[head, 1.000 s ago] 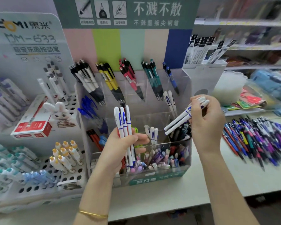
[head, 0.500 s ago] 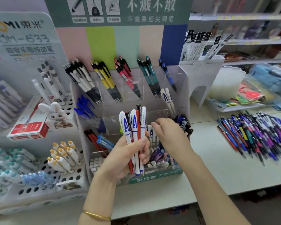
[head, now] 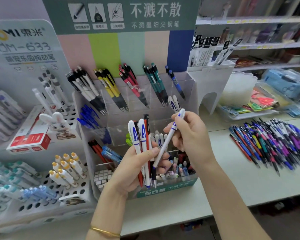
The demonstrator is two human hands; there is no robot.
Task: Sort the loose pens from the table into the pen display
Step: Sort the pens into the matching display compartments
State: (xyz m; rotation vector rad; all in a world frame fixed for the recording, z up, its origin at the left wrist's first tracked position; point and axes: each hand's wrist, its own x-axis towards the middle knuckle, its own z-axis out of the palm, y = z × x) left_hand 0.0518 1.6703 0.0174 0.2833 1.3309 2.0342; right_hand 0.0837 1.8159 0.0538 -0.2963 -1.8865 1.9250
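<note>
- Lifted out of the front compartments of the pen display [head: 189, 89] since half a second ago, the right hand [head: 190, 137] now hovers in front of the display's middle tier. Its thumb and fingertips pinch a single white pen [head: 166, 142] marked with a blue A, which slants down toward the left hand [head: 133, 170].
- That left hand sits in front of the display's lower tier, fingers and thumb curled round a bundle of pens [head: 142, 135]: two white A pens, a red one and a dark one. They are held caps up, probably so each kind can be read and drawn out singly.
- Matching A pens [head: 173, 103] stand in the display's right middle compartment, just behind the right hand. That looks the likely home for the pinched pen.
- A heap of loose pens [head: 270, 142] lies on the table [head: 232, 184], well to the right of the display, with neither hand touching it. Much sorting appears to remain.
</note>
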